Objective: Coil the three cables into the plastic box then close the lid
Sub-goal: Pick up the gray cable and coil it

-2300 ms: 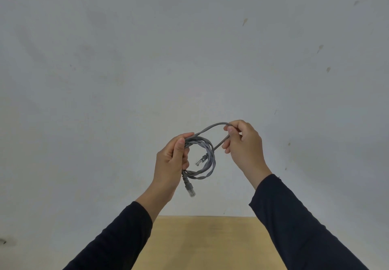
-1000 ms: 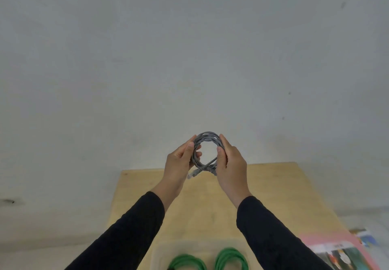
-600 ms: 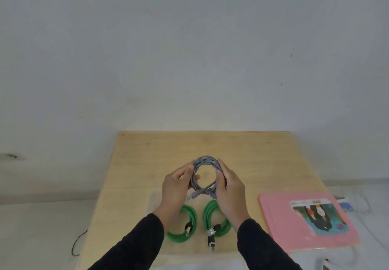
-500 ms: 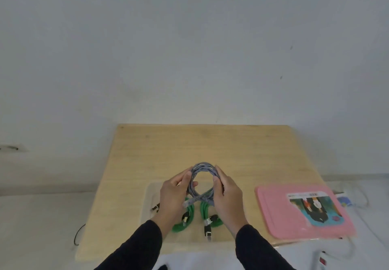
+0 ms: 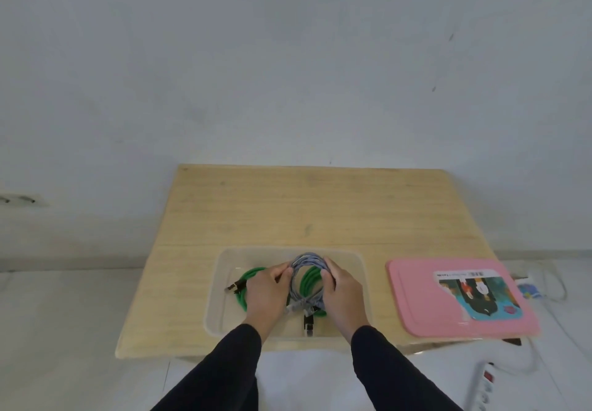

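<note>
A clear plastic box (image 5: 360,261) sits on the wooden table (image 5: 307,209) near its front edge. Two green coiled cables lie inside: one on the left (image 5: 242,285), one (image 5: 308,279) showing through the grey coil. I hold the coiled grey cable (image 5: 304,261) inside the box, over the right green coil. My left hand (image 5: 264,295) grips its left side, my right hand (image 5: 342,295) its right side. The pink lid (image 5: 416,301), with a picture label, lies flat on the table to the right of the box.
A white wall rises behind the table. A white power strip (image 5: 485,385) and white cords lie on the floor at the lower right. The far half of the tabletop is bare wood.
My view tilted down from the wall to the table. Both hands finished winding the grey cable into a coil and lowered it into the box, over the green coils.
</note>
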A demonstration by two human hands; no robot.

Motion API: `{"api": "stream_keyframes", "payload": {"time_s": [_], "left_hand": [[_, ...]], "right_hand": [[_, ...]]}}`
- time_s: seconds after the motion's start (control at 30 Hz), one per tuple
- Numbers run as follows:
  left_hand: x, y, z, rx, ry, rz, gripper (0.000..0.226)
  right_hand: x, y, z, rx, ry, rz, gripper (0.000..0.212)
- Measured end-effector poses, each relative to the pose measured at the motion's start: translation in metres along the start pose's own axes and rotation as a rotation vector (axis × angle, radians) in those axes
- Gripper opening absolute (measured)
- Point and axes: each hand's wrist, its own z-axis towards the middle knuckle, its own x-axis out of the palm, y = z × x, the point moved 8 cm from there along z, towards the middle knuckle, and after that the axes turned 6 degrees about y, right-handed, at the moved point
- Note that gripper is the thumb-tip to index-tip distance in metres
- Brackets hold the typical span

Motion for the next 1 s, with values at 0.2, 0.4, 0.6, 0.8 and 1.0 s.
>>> {"api": "stream_keyframes", "payload": {"time_s": [0.2, 0.4, 0.6, 0.8, 1.0], "left_hand": [[0.003, -0.004, 0.004, 0.037, 0.073, 0.111, 0.026], [-0.001, -0.010, 0.001, 0.037, 0.141, 0.183, 0.042], [-0.003, -0.019, -0.015, 0.119, 0.096, 0.265, 0.039], [-0.002, -0.041, -0.039, 0.339, -0.048, 0.419, 0.041], [0.004, -0.074, -0.051, 0.464, -0.087, 0.502, 0.030]], "right_hand": [[0.003, 0.004, 0.000, -0.031, -0.005, -0.183, 0.041], [0.003, 0.021, -0.012, -0.151, -0.060, -0.434, 0.046], [0.008, 0.030, -0.026, -0.211, -0.066, -0.627, 0.051], [-0.001, 0.031, -0.041, -0.271, -0.080, -0.685, 0.048], [-0.023, 0.036, -0.049, -0.303, -0.112, -0.677, 0.047]]}}
